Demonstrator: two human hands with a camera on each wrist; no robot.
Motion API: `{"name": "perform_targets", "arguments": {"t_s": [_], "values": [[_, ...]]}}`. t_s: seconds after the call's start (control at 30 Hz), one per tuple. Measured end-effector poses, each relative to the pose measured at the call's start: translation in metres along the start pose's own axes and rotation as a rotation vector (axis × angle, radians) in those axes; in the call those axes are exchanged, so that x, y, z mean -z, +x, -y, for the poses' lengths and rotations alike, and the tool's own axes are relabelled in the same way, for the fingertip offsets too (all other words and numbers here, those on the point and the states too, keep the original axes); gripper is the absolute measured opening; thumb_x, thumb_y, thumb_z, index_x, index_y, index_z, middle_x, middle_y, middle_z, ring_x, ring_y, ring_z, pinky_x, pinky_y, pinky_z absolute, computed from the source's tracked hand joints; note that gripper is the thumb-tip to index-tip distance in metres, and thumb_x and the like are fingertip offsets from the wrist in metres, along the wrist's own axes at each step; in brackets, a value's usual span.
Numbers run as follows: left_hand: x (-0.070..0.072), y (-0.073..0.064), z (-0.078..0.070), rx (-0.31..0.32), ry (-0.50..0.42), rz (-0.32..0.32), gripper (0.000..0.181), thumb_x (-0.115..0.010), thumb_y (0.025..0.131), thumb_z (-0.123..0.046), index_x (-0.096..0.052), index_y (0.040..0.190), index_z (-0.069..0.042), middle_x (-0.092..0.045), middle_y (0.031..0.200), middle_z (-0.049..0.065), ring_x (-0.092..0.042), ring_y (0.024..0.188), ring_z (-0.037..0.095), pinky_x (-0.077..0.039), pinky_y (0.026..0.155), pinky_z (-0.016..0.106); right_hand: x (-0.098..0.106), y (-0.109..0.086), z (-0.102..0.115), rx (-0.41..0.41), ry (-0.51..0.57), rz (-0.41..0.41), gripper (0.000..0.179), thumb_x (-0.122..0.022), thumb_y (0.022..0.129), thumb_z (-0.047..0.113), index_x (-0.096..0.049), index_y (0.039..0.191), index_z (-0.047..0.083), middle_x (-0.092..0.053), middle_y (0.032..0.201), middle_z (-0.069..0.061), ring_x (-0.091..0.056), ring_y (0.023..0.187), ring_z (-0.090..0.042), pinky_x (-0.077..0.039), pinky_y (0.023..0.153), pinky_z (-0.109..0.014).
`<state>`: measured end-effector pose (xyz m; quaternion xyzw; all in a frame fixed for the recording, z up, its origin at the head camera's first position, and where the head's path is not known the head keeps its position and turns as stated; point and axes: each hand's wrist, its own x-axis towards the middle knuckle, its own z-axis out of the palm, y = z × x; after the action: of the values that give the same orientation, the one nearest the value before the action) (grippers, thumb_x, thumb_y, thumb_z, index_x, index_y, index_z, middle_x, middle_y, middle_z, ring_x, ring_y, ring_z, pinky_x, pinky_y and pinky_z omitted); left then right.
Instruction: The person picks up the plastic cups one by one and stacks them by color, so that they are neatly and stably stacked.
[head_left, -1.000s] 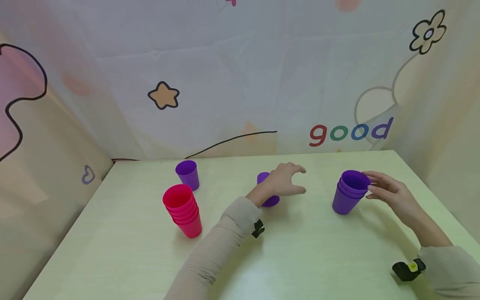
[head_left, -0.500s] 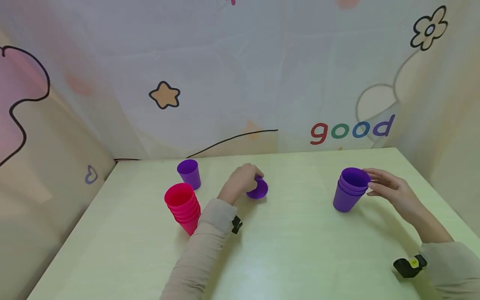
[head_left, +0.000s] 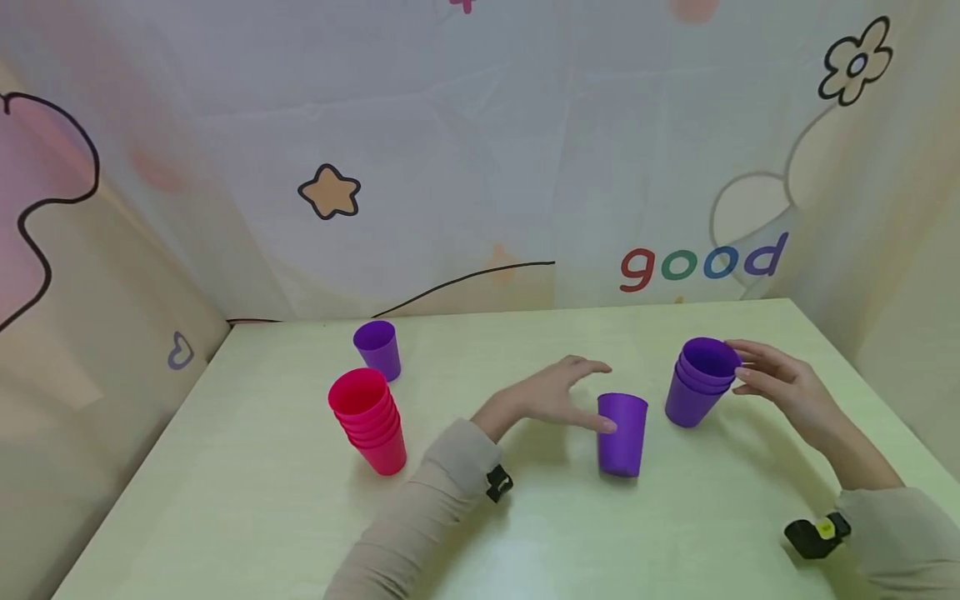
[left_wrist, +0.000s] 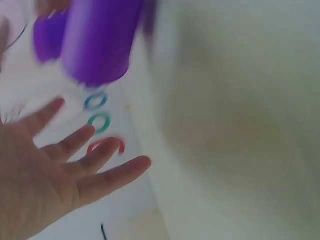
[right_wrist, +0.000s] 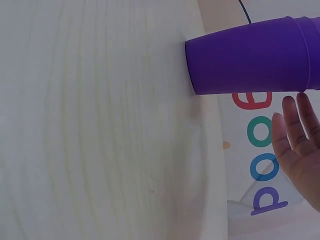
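My left hand point(head_left: 551, 396) reaches rightward with fingers and thumb spread apart. The thumb tip overlaps the edge of a single purple cup point(head_left: 622, 437) in the head view, which shows that cup's side and not its inside. In the left wrist view, the straight fingers point(left_wrist: 117, 177) point past a blurred purple cup point(left_wrist: 100, 42). My right hand point(head_left: 787, 392) is at the right side of a nested stack of purple cups point(head_left: 693, 400), its fingertips right at the rims. From the right wrist, its fingers point(right_wrist: 295, 127) look nearly straight beside the stack.
A tall nested stack of pinkish-red cups point(head_left: 382, 446) stands upright at the left of the pale table point(head_left: 247, 500). Behind it is one upright purple cup point(head_left: 380, 350). A printed curtain point(head_left: 465, 167) borders the table's back edge.
My left hand moved left onto the middle purple cup, then back right, fingers now spread. That cup has shifted right and nearer, beside the purple stack. My right hand has stayed by its stack.
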<state>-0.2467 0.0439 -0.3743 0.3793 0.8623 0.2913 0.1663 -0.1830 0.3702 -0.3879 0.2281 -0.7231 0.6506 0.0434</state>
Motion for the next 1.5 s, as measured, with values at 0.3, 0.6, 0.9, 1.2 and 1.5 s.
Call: {"name": "perform_targets", "arguments": {"t_s": [0.3,0.6,0.9,1.2,1.5], "values": [[-0.031,0.027,-0.018,-0.045,-0.13,0.116,0.016,-0.067,0.083,-0.024,-0.066,0.092,-0.011,-0.057,0.098,-0.004,-0.054,0.091,0.009,-0.045,0.072,0.019,-0.005,0.006,0.005,-0.016,-0.065,-0.01,0.04,-0.043,0.092,-0.006,-0.05,0.128,0.009,-0.058,0.113,0.01,-0.058,0.095,-0.002,-0.049,0.073,-0.018],[-0.013,0.022,-0.02,-0.102,-0.268,-0.035,0.008,-0.065,0.084,-0.015,-0.067,0.082,-0.008,-0.061,0.089,-0.006,-0.053,0.089,0.004,-0.043,0.084,0.021,-0.004,0.007,0.006,-0.021,-0.07,-0.011,0.041,-0.043,0.092,-0.007,-0.051,0.127,0.011,-0.058,0.113,0.011,-0.059,0.095,-0.002,-0.049,0.073,-0.017],[-0.005,0.02,-0.028,-0.023,-0.354,-0.199,0.011,-0.074,0.077,-0.017,-0.069,0.074,-0.008,-0.057,0.119,0.003,-0.049,0.112,0.009,-0.046,0.075,0.017,-0.001,0.004,0.004,-0.029,-0.038,-0.014,0.04,-0.042,0.093,-0.006,-0.051,0.128,0.011,-0.058,0.114,0.01,-0.058,0.095,-0.002,-0.049,0.073,-0.018],[0.004,0.019,-0.034,-0.106,-0.415,-0.385,0.017,-0.078,0.071,-0.018,-0.065,0.076,-0.01,-0.061,0.104,-0.003,-0.053,0.093,0.005,-0.049,0.074,0.023,0.0,0.0,0.003,-0.033,-0.025,-0.015,0.04,-0.041,0.093,-0.006,-0.051,0.128,0.012,-0.058,0.113,0.009,-0.059,0.094,-0.003,-0.049,0.073,-0.018],[0.012,0.021,-0.041,-0.146,-0.495,-0.431,0.05,-0.078,0.071,-0.017,-0.054,0.114,-0.012,-0.058,0.101,-0.005,-0.054,0.089,0.009,-0.047,0.076,0.02,0.0,-0.002,0.001,-0.034,-0.033,-0.016,0.041,-0.041,0.093,-0.006,-0.051,0.128,0.012,-0.058,0.114,0.01,-0.059,0.094,-0.003,-0.049,0.073,-0.018]]}}
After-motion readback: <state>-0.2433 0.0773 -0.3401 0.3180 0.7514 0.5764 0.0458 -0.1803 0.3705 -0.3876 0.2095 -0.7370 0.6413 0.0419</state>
